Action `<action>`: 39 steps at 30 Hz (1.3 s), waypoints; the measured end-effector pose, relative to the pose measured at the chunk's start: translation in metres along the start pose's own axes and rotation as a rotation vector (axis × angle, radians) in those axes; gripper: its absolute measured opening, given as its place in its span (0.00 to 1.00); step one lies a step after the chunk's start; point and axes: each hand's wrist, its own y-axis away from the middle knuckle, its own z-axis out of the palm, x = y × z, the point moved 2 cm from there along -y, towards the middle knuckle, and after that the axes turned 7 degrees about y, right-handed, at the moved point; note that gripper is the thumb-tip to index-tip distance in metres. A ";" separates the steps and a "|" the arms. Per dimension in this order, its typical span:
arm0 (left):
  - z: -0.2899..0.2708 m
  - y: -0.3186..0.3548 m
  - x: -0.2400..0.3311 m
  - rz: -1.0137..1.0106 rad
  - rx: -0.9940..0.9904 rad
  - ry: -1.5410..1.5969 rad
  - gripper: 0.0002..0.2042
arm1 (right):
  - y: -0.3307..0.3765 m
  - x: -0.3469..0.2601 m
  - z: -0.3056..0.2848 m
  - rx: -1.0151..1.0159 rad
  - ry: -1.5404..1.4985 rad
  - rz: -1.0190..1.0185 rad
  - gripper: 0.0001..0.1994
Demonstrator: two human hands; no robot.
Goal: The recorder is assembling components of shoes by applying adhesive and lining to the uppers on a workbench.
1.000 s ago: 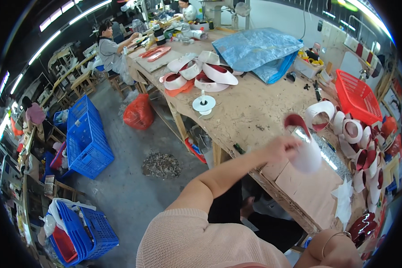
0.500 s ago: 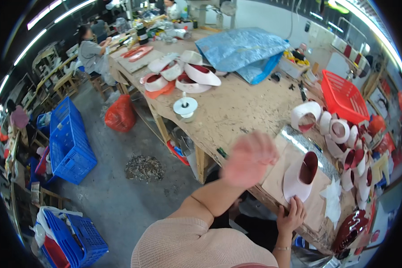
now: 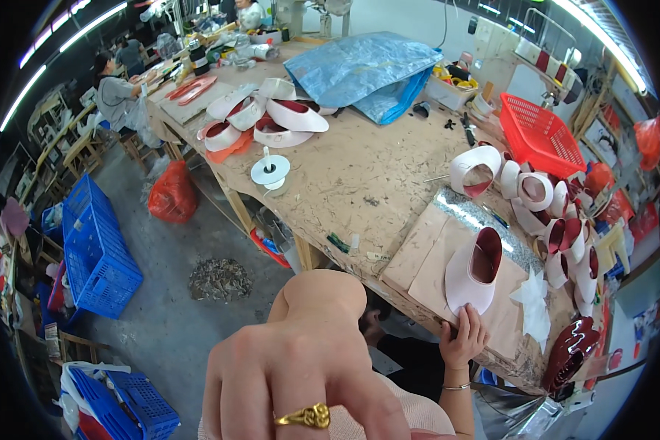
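In the head view, a pale shoe upper [image 3: 473,273] with a red lining is lying on cardboard sheets [image 3: 418,257] near the table's front edge [image 3: 345,258]. The right hand [image 3: 462,339] is laid open against its heel end. The left hand [image 3: 301,378], raised close to the camera, is loosely curled and empty. The upper is judged light, soft and easily creased, best taken at its rim. Open table room is seen to its left.

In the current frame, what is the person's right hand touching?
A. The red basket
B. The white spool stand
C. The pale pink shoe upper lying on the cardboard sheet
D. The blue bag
C: the right hand rests its fingers on the near end of the pale pink shoe upper, at the cardboard sheet's edge.
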 end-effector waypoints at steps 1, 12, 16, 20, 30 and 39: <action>0.002 0.003 0.002 0.014 0.035 -0.065 0.11 | -0.001 0.000 0.001 0.005 -0.006 -0.008 0.21; 0.006 0.272 -0.123 -1.385 -0.471 -1.402 0.27 | 0.001 0.008 -0.011 0.068 -0.248 0.103 0.14; 0.018 0.274 -0.129 -1.378 -0.350 -1.205 0.30 | 0.024 0.032 -0.035 0.181 -0.537 0.356 0.06; 0.022 0.269 -0.131 -1.348 -0.383 -1.210 0.28 | 0.041 0.086 -0.061 0.333 -0.157 0.569 0.06; 0.022 0.259 -0.150 -1.236 -0.106 -1.069 0.24 | -0.038 0.190 0.010 -0.328 0.022 0.284 0.06; 0.052 0.290 -0.246 -1.604 -0.087 -0.719 0.35 | -0.058 0.212 0.043 -0.651 0.256 -0.226 0.05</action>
